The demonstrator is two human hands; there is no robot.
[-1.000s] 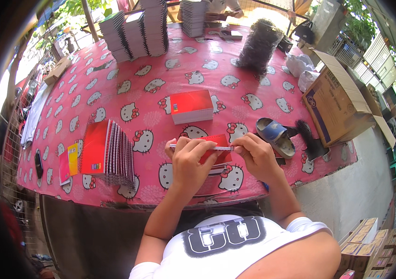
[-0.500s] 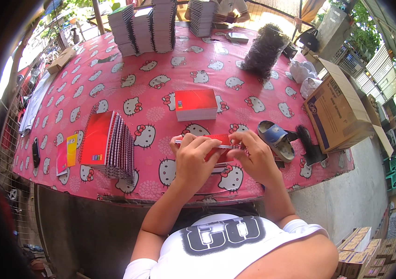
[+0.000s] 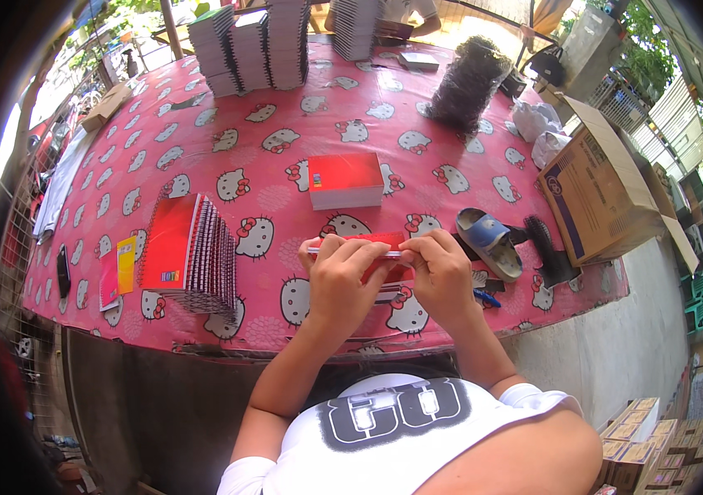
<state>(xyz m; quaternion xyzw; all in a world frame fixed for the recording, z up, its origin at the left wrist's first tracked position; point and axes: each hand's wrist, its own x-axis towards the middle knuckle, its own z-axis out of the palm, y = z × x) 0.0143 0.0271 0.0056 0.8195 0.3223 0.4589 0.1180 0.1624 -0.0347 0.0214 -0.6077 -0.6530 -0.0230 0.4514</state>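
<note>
A red-covered notebook (image 3: pixel 384 238) is in my left hand (image 3: pixel 342 279), its fingers wrapped over the near edge. My right hand (image 3: pixel 442 276) is closed in a pinch at the right end of that edge; whatever lies between its fingertips is too small to make out. Below the hands, more notebooks with pale page edges (image 3: pixel 390 292) partly show. Just beyond, a block of red-covered notebooks (image 3: pixel 346 181) lies on the table. To the left stands a tall pile of red spiral notebooks (image 3: pixel 176 252).
Right of my hands lie a blue sandal (image 3: pixel 490 242), a black brush (image 3: pixel 545 252) and a blue pen (image 3: pixel 488 299). An open cardboard box (image 3: pixel 595 194) stands at the right edge. Tall notebook stacks (image 3: pixel 248 49) and a bundle of black coils (image 3: pixel 469 85) stand farther back. Another person (image 3: pixel 401 16) sits opposite.
My right hand has shifted slightly left and its thumb and fingers have come together at the notebook's edge. The blue pen beside my right wrist is now uncovered.
</note>
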